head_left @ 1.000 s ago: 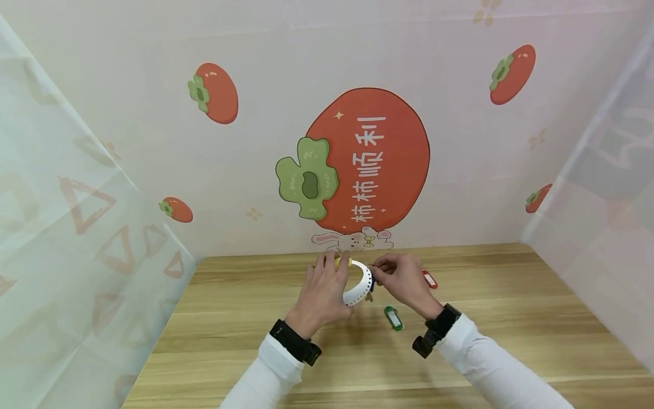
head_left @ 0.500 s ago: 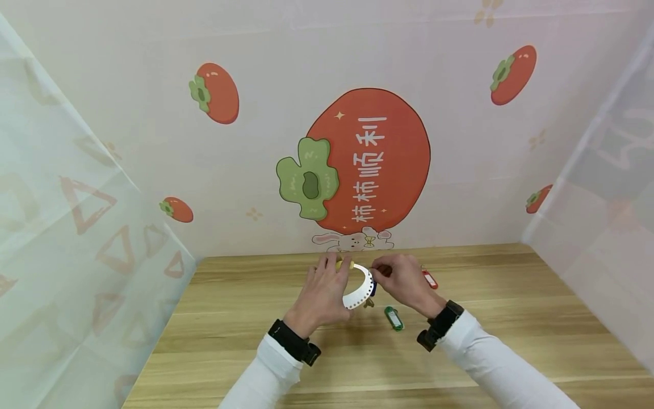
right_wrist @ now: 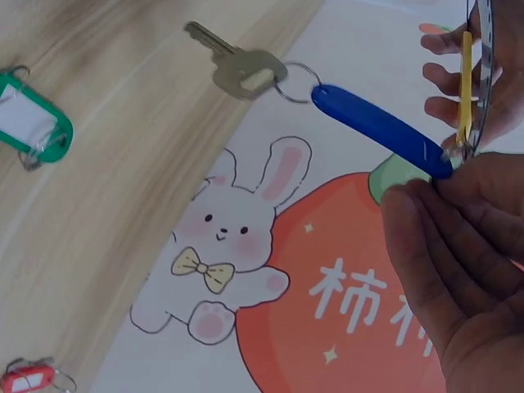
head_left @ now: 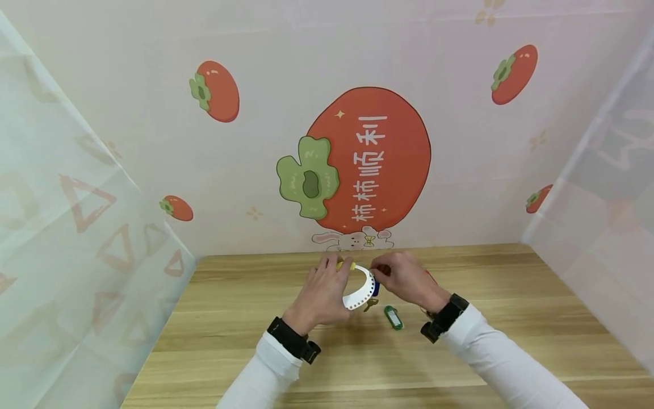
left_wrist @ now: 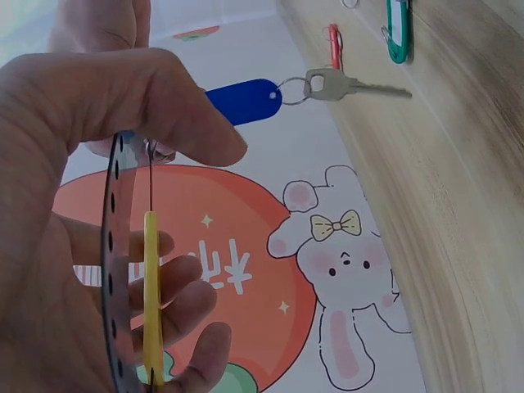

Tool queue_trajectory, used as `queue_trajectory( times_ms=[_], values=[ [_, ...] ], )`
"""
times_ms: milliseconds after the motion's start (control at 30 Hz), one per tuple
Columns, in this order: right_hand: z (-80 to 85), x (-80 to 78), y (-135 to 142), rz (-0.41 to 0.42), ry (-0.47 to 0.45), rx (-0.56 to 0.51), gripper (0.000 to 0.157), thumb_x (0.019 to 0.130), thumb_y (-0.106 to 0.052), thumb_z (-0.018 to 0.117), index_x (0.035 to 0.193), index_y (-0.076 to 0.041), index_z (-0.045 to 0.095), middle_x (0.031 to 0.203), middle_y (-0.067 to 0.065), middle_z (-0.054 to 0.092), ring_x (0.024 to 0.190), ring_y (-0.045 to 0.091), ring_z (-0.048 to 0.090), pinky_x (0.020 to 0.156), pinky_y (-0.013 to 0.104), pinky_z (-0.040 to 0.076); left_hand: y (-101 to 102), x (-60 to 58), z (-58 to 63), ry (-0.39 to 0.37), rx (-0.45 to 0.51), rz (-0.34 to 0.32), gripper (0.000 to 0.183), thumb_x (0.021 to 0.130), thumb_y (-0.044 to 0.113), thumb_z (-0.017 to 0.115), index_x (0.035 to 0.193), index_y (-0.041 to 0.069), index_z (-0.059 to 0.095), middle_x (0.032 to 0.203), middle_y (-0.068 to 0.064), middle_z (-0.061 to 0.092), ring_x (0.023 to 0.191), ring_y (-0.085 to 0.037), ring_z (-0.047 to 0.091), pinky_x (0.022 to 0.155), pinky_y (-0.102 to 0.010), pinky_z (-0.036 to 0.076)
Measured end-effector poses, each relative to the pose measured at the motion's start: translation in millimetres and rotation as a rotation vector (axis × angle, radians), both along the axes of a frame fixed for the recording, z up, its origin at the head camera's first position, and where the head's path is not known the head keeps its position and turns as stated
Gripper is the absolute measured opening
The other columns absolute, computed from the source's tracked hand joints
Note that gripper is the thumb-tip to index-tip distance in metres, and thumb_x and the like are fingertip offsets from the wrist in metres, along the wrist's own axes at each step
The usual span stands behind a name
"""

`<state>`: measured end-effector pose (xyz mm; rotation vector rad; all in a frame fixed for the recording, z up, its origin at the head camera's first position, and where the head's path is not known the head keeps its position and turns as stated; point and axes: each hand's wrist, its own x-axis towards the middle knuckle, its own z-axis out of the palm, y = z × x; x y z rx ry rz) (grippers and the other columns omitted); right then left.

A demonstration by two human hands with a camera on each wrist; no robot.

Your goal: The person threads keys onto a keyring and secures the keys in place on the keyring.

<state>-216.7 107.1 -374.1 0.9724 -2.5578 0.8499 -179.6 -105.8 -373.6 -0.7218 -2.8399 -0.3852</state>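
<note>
attachment seems to be the step in hand: the right hand (head_left: 406, 278) has thumb and finger pinched at the upper end of the blue tag (right_wrist: 372, 123), close against the rim of the holed white plate (head_left: 363, 295). the left hand (head_left: 321, 292) holds that plate up above the table (head_left: 204, 341), its grip curled around the side with the yellow handle (left_wrist: 152, 286). a key (right_wrist: 246, 72) dangles in the air from the tag's far end. whether the pinch takes the tag itself or its fastening is too small to tell, as is whether anything passes through a hole. the next move likely calls for a steady plate while the right fingertips work the tag's end onto one hole and secure it. the green tag (head_left: 393, 318) lies on the table near the hands; the red tag (right_wrist: 29, 378) lies there too, mostly hidden by the right hand in the head view.
</note>
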Motion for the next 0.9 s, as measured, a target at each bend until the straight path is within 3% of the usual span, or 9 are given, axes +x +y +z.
queue_trajectory(
  times_ms=[100,300,533,900],
  values=[
    [0.9,-0.9,1.4,0.005,-0.033,0.002,0.005,0.088,-0.003,0.076,0.092,-0.007,0.078,0.080,-0.005,0.069,0.067,0.003,0.061,0.062,0.022,0.054,0.3,-0.1,0.4,-0.004,-0.005,-0.004,0.095,0.064,0.031,0.090,0.145,0.005,0.049,0.136,-0.018,0.048,0.122,-0.036,0.049,0.094,-0.058,0.048],
    [0.0,-2.0,3.9,-0.017,-0.216,-0.103,0.005,0.092,-0.006,0.073,0.095,-0.005,0.077,0.081,-0.003,0.071,0.068,0.007,0.065,0.062,0.025,0.055,2.5,0.8,0.6,0.012,0.002,0.003,0.095,0.066,0.033,0.090,0.146,0.004,0.048,0.137,-0.018,0.048,0.122,-0.036,0.049,0.096,-0.057,0.047],
    [-2.3,-1.4,6.1,-0.028,-0.403,-0.271,0.008,0.094,-0.003,0.070,0.097,0.001,0.076,0.078,0.004,0.072,0.068,0.028,0.072,0.059,0.029,0.057,3.3,2.0,1.5,0.037,-0.011,0.011,0.096,0.065,0.033,0.091,0.146,0.005,0.047,0.140,-0.020,0.047,0.126,-0.038,0.047,0.099,-0.058,0.045],
    [-1.2,-6.3,10.5,0.052,-0.368,-0.190,0.008,0.095,-0.002,0.068,0.096,0.001,0.076,0.078,0.003,0.071,0.067,0.026,0.071,0.058,0.027,0.056,0.1,0.2,-0.3,-0.004,-0.009,-0.004,0.097,0.062,0.030,0.091,0.146,0.005,0.048,0.142,-0.020,0.045,0.129,-0.038,0.046,0.100,-0.061,0.043]
  ],
)
